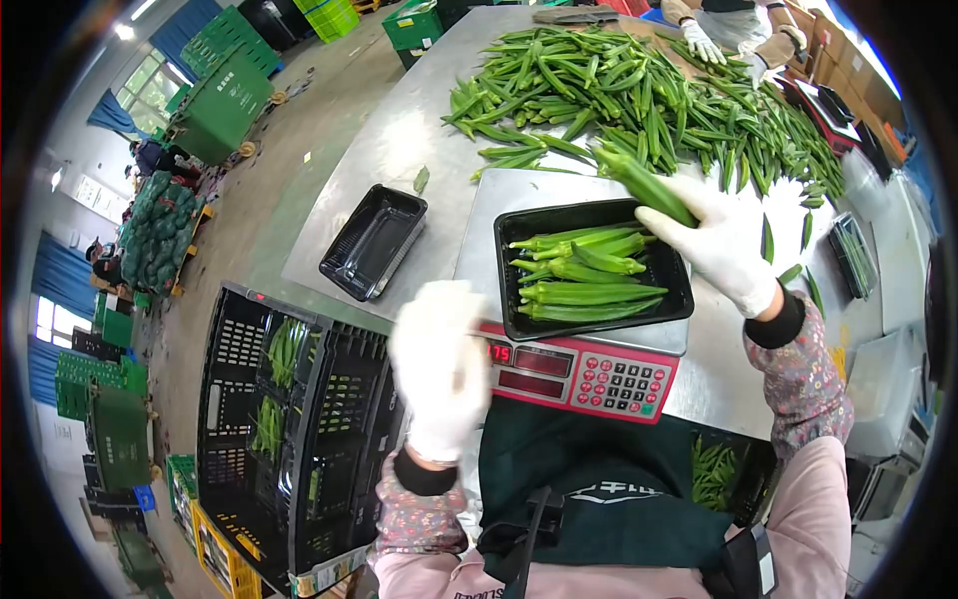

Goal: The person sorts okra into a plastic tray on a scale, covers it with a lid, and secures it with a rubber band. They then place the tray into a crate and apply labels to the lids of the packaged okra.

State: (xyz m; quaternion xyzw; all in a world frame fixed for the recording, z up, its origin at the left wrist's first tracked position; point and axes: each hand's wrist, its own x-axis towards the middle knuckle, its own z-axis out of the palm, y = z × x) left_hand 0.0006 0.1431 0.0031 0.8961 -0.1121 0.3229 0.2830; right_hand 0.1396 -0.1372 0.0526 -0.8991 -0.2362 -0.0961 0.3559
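My right hand [714, 235], in a white glove, holds okra pods [647, 188] above the right rim of a black tray [514, 299]. Inside that tray lie several okra pods [589, 265]. The tray rests on the metal plate of a red scale [624, 384], whose lit display is partly covered. My left hand [439, 364], also gloved and blurred, is over the scale's left edge; what its fingers hold, if anything, cannot be made out. A second black tray [373, 243] sits on the metal table, left of the scale.
A large okra pile [639, 95] covers the table's far side. Co-workers' gloved hands [703, 42] are beyond it. Black crates [289, 429] with packed okra stand at lower left. A filled tray [853, 255] lies at right. Another okra crate [715, 474] is below the table.
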